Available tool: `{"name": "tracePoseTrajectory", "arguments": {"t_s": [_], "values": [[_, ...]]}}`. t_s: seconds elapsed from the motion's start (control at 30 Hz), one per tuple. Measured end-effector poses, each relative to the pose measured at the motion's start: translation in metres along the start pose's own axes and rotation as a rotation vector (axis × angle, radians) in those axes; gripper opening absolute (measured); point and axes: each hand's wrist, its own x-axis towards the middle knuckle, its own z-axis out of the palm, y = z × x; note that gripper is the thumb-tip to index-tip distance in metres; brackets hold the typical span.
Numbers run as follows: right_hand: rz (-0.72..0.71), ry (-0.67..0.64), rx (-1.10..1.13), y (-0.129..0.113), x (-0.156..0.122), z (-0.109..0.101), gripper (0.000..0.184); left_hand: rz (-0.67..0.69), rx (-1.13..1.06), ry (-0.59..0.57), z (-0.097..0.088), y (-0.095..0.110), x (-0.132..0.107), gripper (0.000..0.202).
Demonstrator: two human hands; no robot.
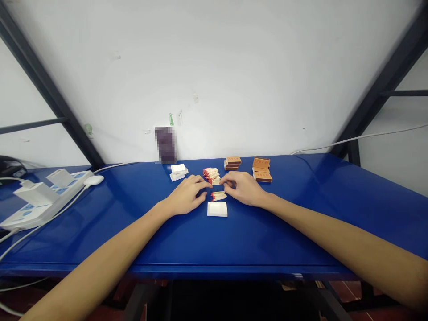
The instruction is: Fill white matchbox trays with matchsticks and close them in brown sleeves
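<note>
A loose pile of red-tipped matches [211,174] lies on the blue table between my two hands. Closer to me is a smaller row of matches [219,195], heads to the left. My left hand [187,195] rests at the left of both groups, thumb and index finger apart, index tip beside the pile's near edge. At the right ends of the matches, my right hand [244,188] has its fingers curled and tips close together; anything between them is too small to make out. A white inner matchbox tray [217,209] lies just in front of the small row.
White trays [178,172] are stacked at the left rear. Orange-brown matchboxes [232,163] form a stack behind, with more matchboxes [262,175] farther right. A power strip [43,209] with plugs and cables occupies the left side. A blurred dark panel [166,145] leans against the wall.
</note>
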Motion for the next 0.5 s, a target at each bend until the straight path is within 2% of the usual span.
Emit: {"name": "tracePoseTrajectory", "arguments": {"t_s": [0.07,0.13,0.37,0.5], "values": [[0.097,0.069,0.000,-0.0013,-0.0002,-0.0013,0.016,-0.032,0.030,0.030,0.0007,-0.0016,0.0003,0.034],[0.133,0.084,0.006,-0.0024,-0.0002,-0.0029,0.015,-0.055,0.055,0.040,0.0014,-0.0034,0.0008,0.034],[0.067,-0.071,-0.107,-0.0063,0.0024,-0.0030,0.026,-0.062,0.071,0.016,0.0042,-0.0075,0.0014,0.036],[0.063,-0.091,-0.130,-0.0068,0.0026,-0.0022,0.028,-0.067,0.074,0.007,0.0049,-0.0080,0.0015,0.036]]}}
